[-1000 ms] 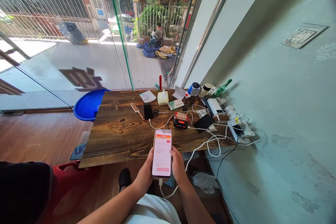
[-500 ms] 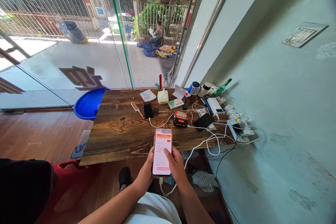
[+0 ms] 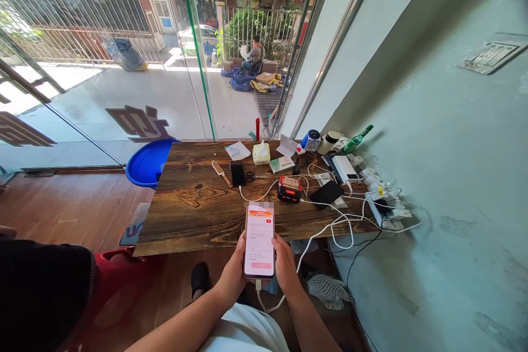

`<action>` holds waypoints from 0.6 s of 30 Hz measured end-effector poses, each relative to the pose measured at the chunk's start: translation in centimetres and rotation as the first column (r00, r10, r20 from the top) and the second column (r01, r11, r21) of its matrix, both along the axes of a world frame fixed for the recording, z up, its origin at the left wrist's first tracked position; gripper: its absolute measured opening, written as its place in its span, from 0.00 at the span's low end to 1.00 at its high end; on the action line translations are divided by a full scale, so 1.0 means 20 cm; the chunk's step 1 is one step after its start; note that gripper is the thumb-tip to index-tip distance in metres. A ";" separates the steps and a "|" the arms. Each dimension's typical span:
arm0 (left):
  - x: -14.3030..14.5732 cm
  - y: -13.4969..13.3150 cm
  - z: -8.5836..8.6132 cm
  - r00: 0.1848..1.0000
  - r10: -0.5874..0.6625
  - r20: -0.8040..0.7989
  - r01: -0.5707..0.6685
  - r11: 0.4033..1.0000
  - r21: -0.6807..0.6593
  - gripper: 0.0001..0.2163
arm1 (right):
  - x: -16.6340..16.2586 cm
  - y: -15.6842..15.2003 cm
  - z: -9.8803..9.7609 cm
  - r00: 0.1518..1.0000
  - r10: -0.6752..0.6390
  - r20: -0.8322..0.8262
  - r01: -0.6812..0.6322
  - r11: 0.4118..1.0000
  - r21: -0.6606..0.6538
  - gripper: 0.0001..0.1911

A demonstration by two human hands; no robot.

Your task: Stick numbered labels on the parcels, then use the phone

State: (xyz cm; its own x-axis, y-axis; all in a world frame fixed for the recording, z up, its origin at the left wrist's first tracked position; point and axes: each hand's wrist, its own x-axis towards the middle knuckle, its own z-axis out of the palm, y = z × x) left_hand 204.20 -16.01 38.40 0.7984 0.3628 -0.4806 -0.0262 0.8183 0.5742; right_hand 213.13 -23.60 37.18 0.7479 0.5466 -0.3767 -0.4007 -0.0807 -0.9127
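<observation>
A smartphone (image 3: 259, 242) with a lit white and red screen is held upright above my lap, near the table's front edge. My left hand (image 3: 233, 272) is closed around its left side. On the other side, my right hand (image 3: 285, 265) grips the right edge, its thumb resting along that edge. A white charging cable (image 3: 260, 296) plugs into the bottom of the phone and runs off to the right. The fingers behind the phone are mostly hidden.
The wooden table (image 3: 181, 225) bears a knife (image 3: 221, 173), a dark phone (image 3: 238, 174), a tissue pack (image 3: 261, 154), a red-and-black device (image 3: 289, 189) and another phone (image 3: 327, 192). Cables lead to a power strip (image 3: 381, 210). A blue basin (image 3: 150, 162) and red stool (image 3: 119, 269) stand left.
My right thumb has lifted off the screen and moved to the phone's right edge. The view has shifted slightly, so the surroundings appear farther right.
</observation>
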 end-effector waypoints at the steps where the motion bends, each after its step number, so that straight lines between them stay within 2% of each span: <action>1: 0.00 0.00 0.00 1.000 0.003 0.005 -0.003 1.000 -0.005 0.28 | 0.00 0.00 0.00 1.000 -0.011 0.018 0.012 1.000 -0.020 0.17; 7: 0.02 0.00 -0.01 0.999 0.049 0.022 -0.048 0.998 -0.028 0.28 | -0.01 -0.01 0.00 0.997 -0.014 0.072 0.018 0.998 -0.058 0.18; 10: 0.02 0.00 -0.02 0.998 0.066 0.025 -0.065 0.998 -0.015 0.27 | 0.02 0.00 -0.01 0.990 0.041 0.136 -0.034 0.998 -0.053 0.20; 12: 0.01 0.00 -0.04 0.997 0.080 0.025 -0.080 0.997 -0.003 0.26 | 0.09 0.02 0.04 0.971 0.070 0.230 -0.061 0.997 -0.046 0.22; 13: 0.01 0.00 -0.05 0.996 0.082 0.024 -0.082 0.997 -0.006 0.26 | 0.13 0.04 0.09 0.954 0.053 0.295 -0.044 0.998 -0.036 0.22; 15: 0.00 0.01 -0.09 0.996 0.083 0.024 -0.082 0.996 -0.029 0.27 | 0.22 0.05 0.29 0.895 -0.037 0.445 0.023 0.999 0.036 0.23; 16: 0.00 0.01 -0.12 0.996 0.087 0.027 -0.086 0.995 -0.045 0.27 | 0.26 0.04 0.42 0.844 -0.090 0.529 0.025 0.991 0.130 0.24; 17: 0.01 0.02 -0.14 0.995 0.093 0.035 -0.091 0.994 -0.060 0.28 | 0.29 0.01 0.55 0.786 -0.127 0.604 -0.032 0.969 0.246 0.25; 18: 0.01 0.02 -0.16 0.994 0.104 0.042 -0.101 0.992 -0.077 0.29 | 0.30 -0.04 0.69 0.715 -0.217 0.665 -0.080 0.919 0.385 0.27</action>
